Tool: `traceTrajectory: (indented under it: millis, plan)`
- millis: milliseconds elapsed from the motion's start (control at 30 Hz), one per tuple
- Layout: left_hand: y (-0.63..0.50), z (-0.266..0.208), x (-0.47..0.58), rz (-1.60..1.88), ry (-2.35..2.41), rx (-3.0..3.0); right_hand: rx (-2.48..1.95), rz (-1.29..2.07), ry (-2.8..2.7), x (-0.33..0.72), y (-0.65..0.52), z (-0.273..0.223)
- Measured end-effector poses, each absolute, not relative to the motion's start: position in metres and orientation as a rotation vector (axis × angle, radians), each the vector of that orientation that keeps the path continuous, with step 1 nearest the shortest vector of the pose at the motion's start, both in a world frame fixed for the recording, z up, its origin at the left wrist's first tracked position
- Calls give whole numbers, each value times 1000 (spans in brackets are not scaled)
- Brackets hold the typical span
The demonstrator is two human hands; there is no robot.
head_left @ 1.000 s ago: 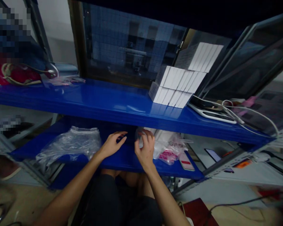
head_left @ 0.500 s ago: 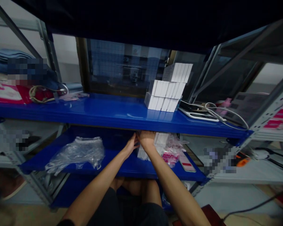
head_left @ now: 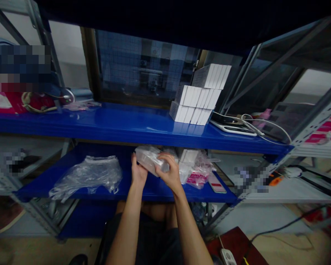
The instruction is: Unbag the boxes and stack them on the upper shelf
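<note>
Between my two hands is a white box in clear plastic wrap [head_left: 149,159], tilted above the lower blue shelf. My left hand [head_left: 138,172] grips its left end, thumb up along the side. My right hand [head_left: 168,170] closes over its right end with fingers curled on the wrap. Just right of that hand, more white boxes [head_left: 188,156] sit on the lower shelf, partly wrapped in plastic. A pink-and-clear plastic bag [head_left: 200,172] lies against them.
Crumpled clear plastic bags [head_left: 92,176] lie left on the lower shelf [head_left: 127,191]; a phone [head_left: 216,183] lies right. On the upper shelf [head_left: 127,119] stand stacked white boxes [head_left: 197,97] and a white device with a cable [head_left: 234,127]. A metal upright [head_left: 267,176] bounds the right side.
Both hands have come out from under the upper shelf's edge, moving left and nearer with the wrapped box between them. The view has shifted slightly.
</note>
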State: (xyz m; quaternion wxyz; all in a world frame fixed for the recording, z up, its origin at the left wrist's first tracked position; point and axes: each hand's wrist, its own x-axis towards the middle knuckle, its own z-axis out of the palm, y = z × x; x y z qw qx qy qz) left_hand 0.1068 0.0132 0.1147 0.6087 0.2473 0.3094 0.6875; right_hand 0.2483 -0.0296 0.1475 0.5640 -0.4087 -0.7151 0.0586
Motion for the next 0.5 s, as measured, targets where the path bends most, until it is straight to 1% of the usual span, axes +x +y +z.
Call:
traceTrajectory:
  millis: [67,167,267,333,400,500]
  plan:
    - [-1,93,91,1708,882,574,-906,331,-1602,249,-44,118]
    - [-22,61,83,1748,1055,600,-900,600,-1408,246,-55,66]
    - [-33,41,88,1751,1144,632,-903,725,-1360,242,-59,27]
    - [-37,35,90,1754,1217,699,-939,718,-1367,242,-62,17]
    - [-41,32,88,1730,1297,806,-992,679,-1374,242,-66,18]
    - [-48,28,78,1575,1457,938,-1097,625,-1395,242,-72,28]
